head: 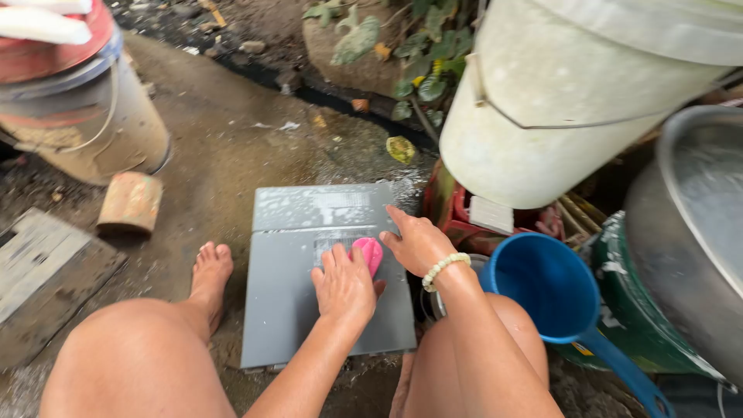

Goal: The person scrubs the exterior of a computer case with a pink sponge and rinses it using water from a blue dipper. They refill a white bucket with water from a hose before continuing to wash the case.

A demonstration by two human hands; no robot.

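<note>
Here, the left hand (343, 283) presses a pink sponge (369, 254) onto a soapy grey flat box (288, 294) lying on the wet ground at six o'clock, fingers curled over the sponge. The right hand (416, 241), just beside at three o'clock, rests open on the box's edge. A blue scoop (549, 286) sits further toward three o'clock, a pale bucket (557, 101) at one o'clock.

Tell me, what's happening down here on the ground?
A person sits low with bare knees apart, scrubbing a grey flat board that lies on the wet concrete. The left hand presses a pink scrubber onto its soapy top, while the right hand, with a bead bracelet at the wrist, steadies the board's edge. A blue scoop and a white bucket are to the right.
</note>
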